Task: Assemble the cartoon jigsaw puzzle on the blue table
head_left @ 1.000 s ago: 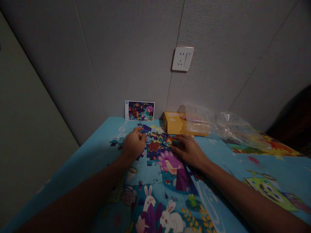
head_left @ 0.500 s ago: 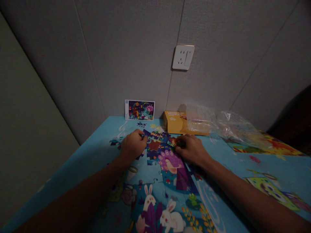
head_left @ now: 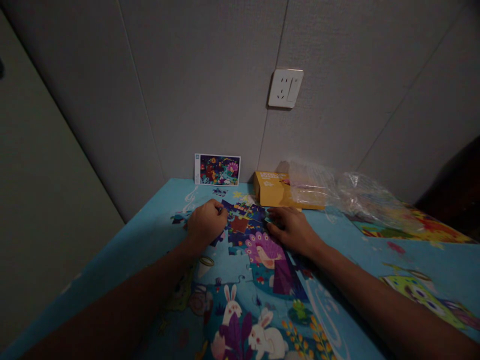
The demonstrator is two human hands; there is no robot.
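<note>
A partly joined jigsaw puzzle (head_left: 262, 250) lies on the blue cartoon cloth, showing a pink peacock, white rabbits and a frog. My left hand (head_left: 206, 223) is closed at the puzzle's upper left edge. A small dark puzzle piece (head_left: 220, 210) shows between its thumb and forefinger, mostly covered. At the upper right edge rests my right hand (head_left: 294, 230), its thumb and fingers apart, with no piece visible between them. A reddish-brown piece (head_left: 239, 225) lies among dark blue ones between the hands. Loose pieces (head_left: 178, 218) sit left of my left hand.
A picture card (head_left: 217, 170) leans on the wall behind the puzzle. Right of it stand a yellow box (head_left: 272, 189) and crumpled clear plastic bags (head_left: 369, 197). Another colourful sheet (head_left: 438, 225) lies at far right. One loose piece (head_left: 220, 192) is near the card.
The colourful puzzle piece in my right fingertips is no longer visible, and those fingers have spread. My left hand stays nearly in place. The view has shifted slightly.
</note>
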